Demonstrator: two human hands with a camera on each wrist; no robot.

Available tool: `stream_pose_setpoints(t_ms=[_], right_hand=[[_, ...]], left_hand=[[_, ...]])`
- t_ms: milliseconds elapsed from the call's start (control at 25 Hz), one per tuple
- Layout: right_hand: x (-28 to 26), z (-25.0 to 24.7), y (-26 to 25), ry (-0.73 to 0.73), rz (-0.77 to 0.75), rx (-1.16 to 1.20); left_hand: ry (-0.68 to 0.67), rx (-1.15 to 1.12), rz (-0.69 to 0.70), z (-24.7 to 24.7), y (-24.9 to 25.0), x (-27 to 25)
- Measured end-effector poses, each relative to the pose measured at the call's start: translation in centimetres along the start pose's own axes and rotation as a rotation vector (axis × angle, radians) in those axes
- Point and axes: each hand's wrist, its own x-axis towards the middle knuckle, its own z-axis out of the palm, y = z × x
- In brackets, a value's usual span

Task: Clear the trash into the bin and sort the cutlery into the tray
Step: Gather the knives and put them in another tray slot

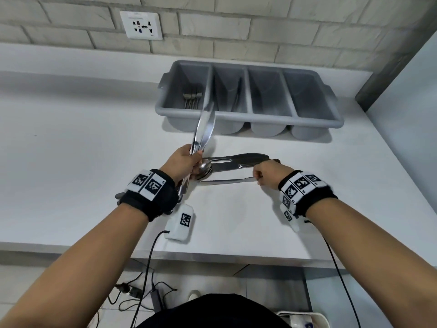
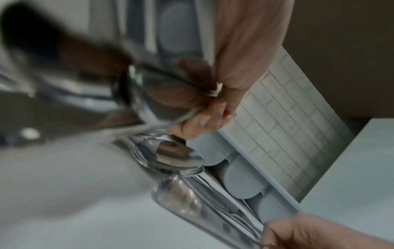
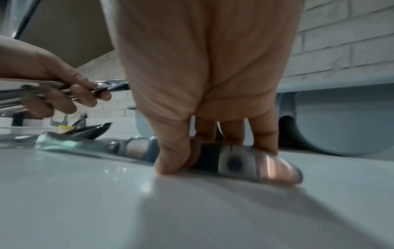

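Observation:
My left hand (image 1: 196, 155) grips a bundle of table knives (image 1: 205, 129) whose blades point up and away toward the grey four-compartment cutlery tray (image 1: 248, 114). On the white counter between my hands lie spoons (image 1: 204, 166) and more knives (image 1: 238, 159). My right hand (image 1: 257, 177) pinches the handle end of one knife (image 1: 227, 181) that lies flat; thumb and fingers straddle this handle (image 3: 245, 161) in the right wrist view. Forks (image 1: 192, 98) sit in the tray's leftmost compartment, with some cutlery (image 1: 236, 100) in the second. The left wrist view is blurred, showing the spoons (image 2: 179, 156).
The tray stands at the back of the counter against a brick wall with a socket (image 1: 141, 25). A white tagged box (image 1: 181, 222) with a cable lies near the counter's front edge. A wall closes the right side. Cables lie on the floor below.

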Motion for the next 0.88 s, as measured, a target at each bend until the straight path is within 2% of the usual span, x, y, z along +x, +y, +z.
stream_pose_setpoints(t_ms=[120,240,320,400,480,600,680,760,800,880], right_hand=[[-0.9,-1.5,0.3,0.05,-0.037,0.021],[-2.5,-4.5,-0.1,0.315,-0.111,-0.108],[-3.3,-6.1,-0.8,0.434,-0.194,-0.209],[-3.7,-7.1,-1.3,0.464,-0.241,-0.274],[-3.6,-7.9,-1.4,0.417,-0.215,-0.31],[-2.7,-8.3,-0.5,0.418,-0.199,-0.073],[-1.9,-7.6,0.7,0.565,-0.192,0.19],[-1.0,-6.2,2.1,0.669,-0.07,0.413],[-0.4,-5.1,2.7,0.621,0.006,0.452],[0.8,-3.0,3.1,0.356,0.049,0.323]], left_hand=[[-0.003,0.118,0.016,1.1,0.2,-0.1],[-0.037,0.362,0.105,3.0,1.0,0.3],[-0.105,0.46,0.122,4.6,1.5,0.9],[-0.239,0.376,0.058,6.0,2.1,1.0],[-0.363,0.116,-0.03,6.9,2.4,0.8],[-0.387,0.057,-0.02,7.1,2.5,0.4],[-0.369,0.057,-0.007,6.5,2.3,0.1],[-0.284,0.02,-0.014,5.5,2.0,0.1],[-0.227,-0.008,-0.017,5.0,1.7,0.2],[-0.137,-0.062,-0.017,4.0,1.3,0.5]])
